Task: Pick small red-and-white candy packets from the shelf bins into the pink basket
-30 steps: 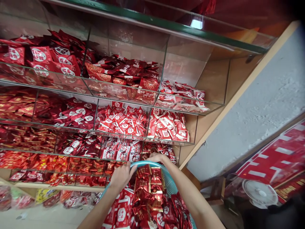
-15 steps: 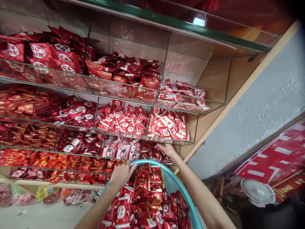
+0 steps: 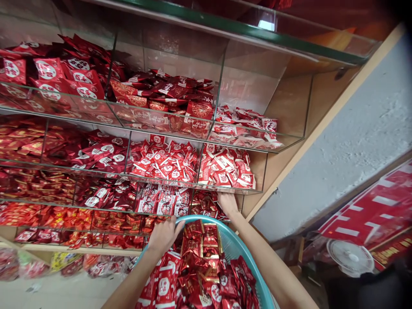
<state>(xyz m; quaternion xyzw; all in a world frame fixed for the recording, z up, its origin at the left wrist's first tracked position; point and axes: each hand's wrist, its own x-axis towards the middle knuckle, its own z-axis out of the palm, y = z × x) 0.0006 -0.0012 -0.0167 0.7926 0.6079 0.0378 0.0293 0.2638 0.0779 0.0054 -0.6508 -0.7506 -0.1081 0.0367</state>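
My left hand (image 3: 165, 235) grips the far rim of a teal plastic basket (image 3: 240, 251) that is heaped with red and gold foil candy packets (image 3: 201, 270). My right hand (image 3: 228, 203) reaches up past the rim into the rightmost clear bin of the third shelf row, among dark red wrapped candies (image 3: 206, 205). Its fingers go in under the bin above and are hidden there, so I cannot make out whether they hold anything.
A tiered clear acrylic display (image 3: 225, 141) holds several bins of red candy packets. A wooden frame edge (image 3: 322, 124) and a grey wall (image 3: 360, 133) stand to the right. A white fan (image 3: 350, 257) and red boxes (image 3: 376, 210) sit lower right.
My right hand left the basket rim and rose into the rightmost bin of the third row. My left hand stayed on the rim.
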